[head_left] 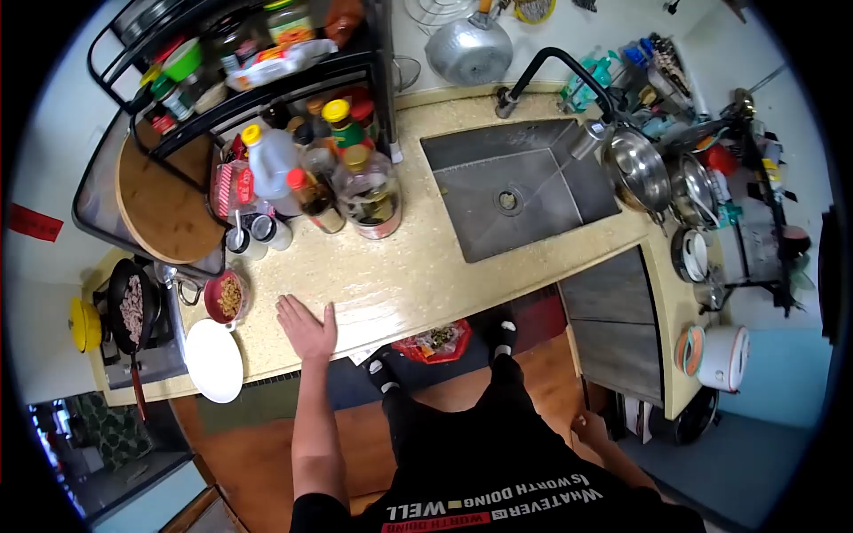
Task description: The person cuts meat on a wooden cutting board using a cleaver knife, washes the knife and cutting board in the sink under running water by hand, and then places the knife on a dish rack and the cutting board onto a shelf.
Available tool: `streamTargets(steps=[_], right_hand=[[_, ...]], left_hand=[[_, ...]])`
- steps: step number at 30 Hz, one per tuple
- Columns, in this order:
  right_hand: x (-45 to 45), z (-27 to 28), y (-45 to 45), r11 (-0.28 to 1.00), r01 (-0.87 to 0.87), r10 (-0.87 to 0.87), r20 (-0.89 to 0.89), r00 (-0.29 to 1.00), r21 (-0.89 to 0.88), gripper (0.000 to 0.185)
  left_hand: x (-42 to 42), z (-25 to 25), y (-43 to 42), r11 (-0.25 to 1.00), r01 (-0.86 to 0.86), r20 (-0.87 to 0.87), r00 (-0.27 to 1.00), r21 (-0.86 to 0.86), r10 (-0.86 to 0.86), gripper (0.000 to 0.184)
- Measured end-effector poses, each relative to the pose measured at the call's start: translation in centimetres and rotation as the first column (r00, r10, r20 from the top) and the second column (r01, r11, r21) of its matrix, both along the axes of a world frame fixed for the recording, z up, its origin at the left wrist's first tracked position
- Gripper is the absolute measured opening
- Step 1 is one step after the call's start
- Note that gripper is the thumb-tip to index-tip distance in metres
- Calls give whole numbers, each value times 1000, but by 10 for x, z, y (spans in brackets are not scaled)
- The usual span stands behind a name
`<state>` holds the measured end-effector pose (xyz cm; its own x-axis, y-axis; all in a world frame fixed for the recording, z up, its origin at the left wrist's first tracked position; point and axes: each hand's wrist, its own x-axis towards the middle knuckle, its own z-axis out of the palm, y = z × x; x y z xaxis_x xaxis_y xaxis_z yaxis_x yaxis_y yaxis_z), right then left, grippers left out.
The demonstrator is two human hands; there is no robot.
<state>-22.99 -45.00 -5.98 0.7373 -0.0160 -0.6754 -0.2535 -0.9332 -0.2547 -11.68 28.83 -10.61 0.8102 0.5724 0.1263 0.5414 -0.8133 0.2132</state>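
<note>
My left hand (307, 329) lies flat on the beige countertop (400, 284), fingers spread and nothing in it. Close by on its left are a white plate (214, 361) and a red bowl (223, 298) with brown bits of food inside. My right hand (593, 430) hangs low beside my body, away from the counter. Its fingers are partly visible and loosely bent, with no object seen in them. Farther left, a black frying pan (133, 306) holding pale chopped meat sits on the stove (164, 360).
A steel sink (462, 240) with a black faucet (555, 55) is at the back right; a thin streak like water falls from it. Bottles and jars (369, 191) stand beneath a black rack (267, 80). Pans (635, 169) line the right side. A red bin (435, 342) is by my feet.
</note>
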Motion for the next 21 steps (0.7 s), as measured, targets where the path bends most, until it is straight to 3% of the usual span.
streamTargets(steps=[1, 3, 4, 5, 7, 8, 9, 11, 12, 13, 15, 16, 18, 19, 20, 21], right_hand=[[10, -2, -15, 992, 110, -104, -98, 990, 58, 25], [47, -7, -26, 997, -78, 79, -52, 996, 27, 25], [66, -21, -32, 997, -54, 57, -50, 997, 62, 28], [92, -24, -44, 972, -158, 162, -3, 987, 174, 30], [138, -23, -56, 948, 32, -2, -97, 995, 316, 32], [171, 9, -44, 968, 91, -38, -221, 974, 233, 36], [184, 19, -47, 966, 60, -20, -158, 987, 251, 36], [210, 27, -60, 959, -14, 17, -7, 1000, 282, 35], [216, 18, -73, 956, -40, 33, 30, 999, 291, 35], [224, 9, -85, 945, -118, 91, 102, 991, 303, 33], [236, 0, -106, 914, -265, 195, 242, 950, 306, 30], [241, -2, -113, 922, -190, 131, 190, 973, 337, 30], [254, 4, -116, 924, -32, 5, 71, 997, 381, 30], [262, 8, -115, 932, -130, 98, 108, 989, 338, 29], [272, 12, -111, 930, -227, 191, 147, 971, 290, 28], [277, 18, -106, 919, -316, 280, 174, 944, 237, 28]], left_hand=[[14, -1, -18, 1000, 11, -15, 1000, 18, -11, 97], [51, -9, -67, 996, 83, 0, 997, 27, -83, 97], [77, -7, -101, 993, 121, 37, 992, -6, -121, 95], [105, -6, -137, 986, 162, 71, 985, -33, -160, 94], [167, -3, -223, 982, 147, 135, 982, -116, -131, 92], [200, 3, -263, 979, 119, 118, 988, -167, -100, 92], [232, -5, -298, 981, 130, 92, 989, -146, -117, 89], [292, 2, -357, 819, 175, 140, 983, -546, -117, 84], [317, 0, -379, 872, 245, 96, 969, -424, -225, 78], [331, -1, -393, 898, 320, 34, 945, -302, -325, 72], [333, 20, -402, 835, 432, 201, 901, -340, -384, 64], [331, 32, -401, 799, 489, 281, 868, -351, -409, 60], [289, 48, -382, 804, 459, 345, 876, -379, -338, 51], [265, 55, -361, 816, 449, 351, 877, -363, -327, 48], [238, 27, -330, 880, 426, 408, 857, -213, -316, 47], [209, 35, -302, 892, 362, 376, 893, -270, -249, 47]])
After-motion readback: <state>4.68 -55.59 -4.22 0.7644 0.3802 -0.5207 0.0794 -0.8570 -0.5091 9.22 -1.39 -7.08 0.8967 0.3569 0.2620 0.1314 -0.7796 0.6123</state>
